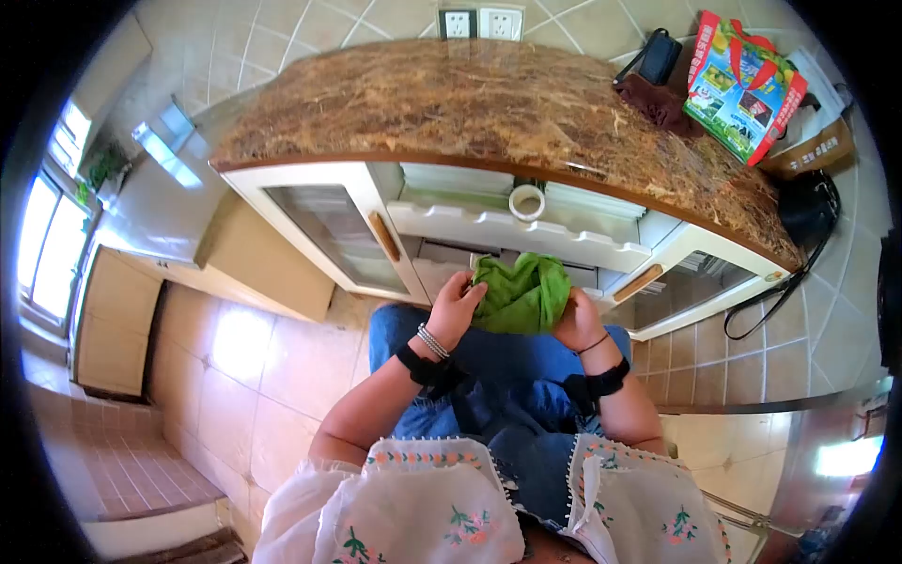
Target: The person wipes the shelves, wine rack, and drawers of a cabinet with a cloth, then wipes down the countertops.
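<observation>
A crumpled green cloth point(522, 293) is held between both hands, just above my knees and in front of the cabinet's middle section. My left hand point(458, 310) pinches its left side, thumb on top. Around the right edge of the cloth curls my right hand point(580, 322), with some of its fingers hidden behind the fabric. Behind the cloth, a white scalloped rack point(517, 226) runs across the cabinet, and a pale roll point(526, 202) sits in it.
A brown marble countertop point(423, 103) tops the cabinet. Glass doors with wooden handles flank the middle, the left handle point(384, 236) near my left hand. At right are a colourful shopping bag point(742, 89), a dark pouch point(660, 56) and a black strapped bag point(806, 209).
</observation>
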A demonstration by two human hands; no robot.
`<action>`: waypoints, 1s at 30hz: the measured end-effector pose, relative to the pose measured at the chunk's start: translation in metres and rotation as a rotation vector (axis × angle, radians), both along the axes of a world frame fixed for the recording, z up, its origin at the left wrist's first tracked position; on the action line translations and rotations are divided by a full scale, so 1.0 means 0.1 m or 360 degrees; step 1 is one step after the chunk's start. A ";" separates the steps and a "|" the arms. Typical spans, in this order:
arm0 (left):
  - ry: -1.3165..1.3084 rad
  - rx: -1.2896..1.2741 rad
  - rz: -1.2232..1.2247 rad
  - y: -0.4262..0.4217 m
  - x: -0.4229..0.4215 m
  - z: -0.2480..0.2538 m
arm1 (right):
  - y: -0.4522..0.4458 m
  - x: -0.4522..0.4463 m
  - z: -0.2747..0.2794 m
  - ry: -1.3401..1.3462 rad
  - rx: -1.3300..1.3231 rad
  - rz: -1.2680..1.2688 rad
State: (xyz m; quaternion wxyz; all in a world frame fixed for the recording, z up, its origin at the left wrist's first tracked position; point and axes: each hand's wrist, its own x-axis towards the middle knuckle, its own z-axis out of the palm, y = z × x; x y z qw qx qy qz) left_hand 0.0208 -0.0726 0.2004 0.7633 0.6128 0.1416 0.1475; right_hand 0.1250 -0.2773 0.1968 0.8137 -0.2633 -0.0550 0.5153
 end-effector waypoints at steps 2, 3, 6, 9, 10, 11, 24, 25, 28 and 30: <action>-0.0056 0.0195 -0.0023 0.10 0.07 0.25 | 0.04 -0.03 0.39 -0.0093 0.0063 -0.0064; -0.0108 0.0355 -0.0025 0.14 0.12 0.38 | 0.05 -0.04 0.63 -0.0181 0.0092 -0.0109; -0.0362 0.0665 0.0041 0.14 0.25 0.89 | 0.07 0.04 1.12 -0.0607 -0.0109 -0.0236; -0.0513 0.0750 0.0069 0.08 0.32 1.57 | 0.17 0.10 1.69 -0.0957 -0.0018 -0.0416; -0.0626 0.0725 0.0112 0.08 0.40 1.74 | 0.20 0.17 1.85 -0.0966 -0.0008 -0.0424; -0.0737 0.0700 0.0158 0.11 0.51 1.86 | 0.24 0.26 1.99 -0.1071 -0.0084 -0.0556; -0.0904 0.2196 0.0088 0.18 0.72 2.35 | 0.49 0.84 2.15 -0.3413 -0.1578 -0.1761; -0.0898 0.2250 -0.0101 -0.02 0.51 2.55 | 0.54 0.87 2.16 -0.3491 -0.1645 -0.1715; -0.1180 0.2450 -0.0429 -0.51 -0.04 3.07 | 0.70 1.08 2.13 -0.3430 -0.1891 -0.1628; -0.1363 0.2507 -0.0423 -0.72 -0.30 3.26 | 0.73 1.20 2.06 -0.3376 -0.2049 -0.1388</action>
